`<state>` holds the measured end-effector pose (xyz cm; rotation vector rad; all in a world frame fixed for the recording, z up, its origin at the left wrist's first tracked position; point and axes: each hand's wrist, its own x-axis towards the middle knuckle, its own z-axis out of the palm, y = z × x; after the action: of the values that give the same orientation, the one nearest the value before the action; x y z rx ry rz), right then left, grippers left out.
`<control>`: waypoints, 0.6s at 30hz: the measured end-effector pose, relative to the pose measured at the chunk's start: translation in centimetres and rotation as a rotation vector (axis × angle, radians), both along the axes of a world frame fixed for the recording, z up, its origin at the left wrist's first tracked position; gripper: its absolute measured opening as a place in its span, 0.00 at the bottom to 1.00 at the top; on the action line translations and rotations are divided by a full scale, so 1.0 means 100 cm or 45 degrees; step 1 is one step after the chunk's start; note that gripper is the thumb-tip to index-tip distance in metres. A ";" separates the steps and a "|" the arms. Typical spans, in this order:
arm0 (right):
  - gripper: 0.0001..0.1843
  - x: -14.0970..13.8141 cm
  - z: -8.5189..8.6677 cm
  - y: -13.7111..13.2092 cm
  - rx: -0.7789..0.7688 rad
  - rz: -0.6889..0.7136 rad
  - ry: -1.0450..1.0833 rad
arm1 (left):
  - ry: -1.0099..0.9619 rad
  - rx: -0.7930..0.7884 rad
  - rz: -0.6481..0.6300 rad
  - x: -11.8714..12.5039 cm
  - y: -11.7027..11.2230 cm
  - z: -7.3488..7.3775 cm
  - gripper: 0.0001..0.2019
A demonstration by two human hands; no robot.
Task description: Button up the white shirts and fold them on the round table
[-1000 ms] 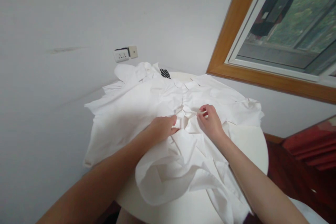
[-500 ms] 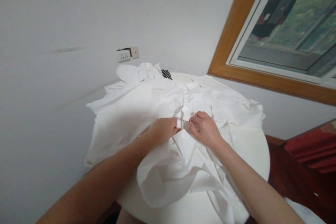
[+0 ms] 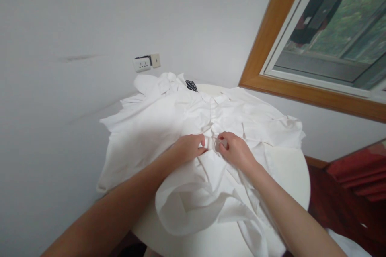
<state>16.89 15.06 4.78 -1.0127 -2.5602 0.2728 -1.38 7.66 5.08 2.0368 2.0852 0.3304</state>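
A white button shirt (image 3: 169, 124) lies spread over a round white table (image 3: 289, 168), collar toward the wall. My left hand (image 3: 188, 148) and my right hand (image 3: 235, 150) meet at the shirt's front opening, mid-chest. Both hands are closed, each pinching an edge of the white fabric between thumb and fingers, with only a narrow strip of cloth between them. The lower part of the shirt bunches in loose folds toward me and hangs over the table's near edge.
A dark striped cloth (image 3: 190, 85) peeks out behind the shirt's collar. A wall socket (image 3: 141, 64) sits above it on the white wall. A wood-framed window (image 3: 304, 88) is at the right, and a dark red floor (image 3: 346, 204) lies below it.
My right hand has moved left and slightly down toward my left hand, closing the gap at the shirt's front opening. My left hand has stayed almost in place.
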 end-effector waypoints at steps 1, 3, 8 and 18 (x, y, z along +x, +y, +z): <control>0.10 0.000 -0.002 0.002 -0.013 -0.011 -0.002 | -0.014 0.016 -0.012 -0.001 0.001 -0.002 0.10; 0.10 0.001 -0.005 0.006 -0.028 -0.027 -0.007 | -0.037 0.035 -0.029 -0.003 0.002 -0.005 0.10; 0.09 -0.002 -0.010 0.006 0.000 -0.056 -0.034 | -0.046 0.016 -0.033 -0.004 0.002 -0.006 0.10; 0.06 -0.009 -0.015 0.007 0.038 -0.134 -0.079 | -0.005 0.017 -0.023 -0.003 0.003 -0.008 0.12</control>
<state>15.98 15.76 3.31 -1.1575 -2.5470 0.1770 -1.71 7.94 4.27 2.0600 2.0665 0.3460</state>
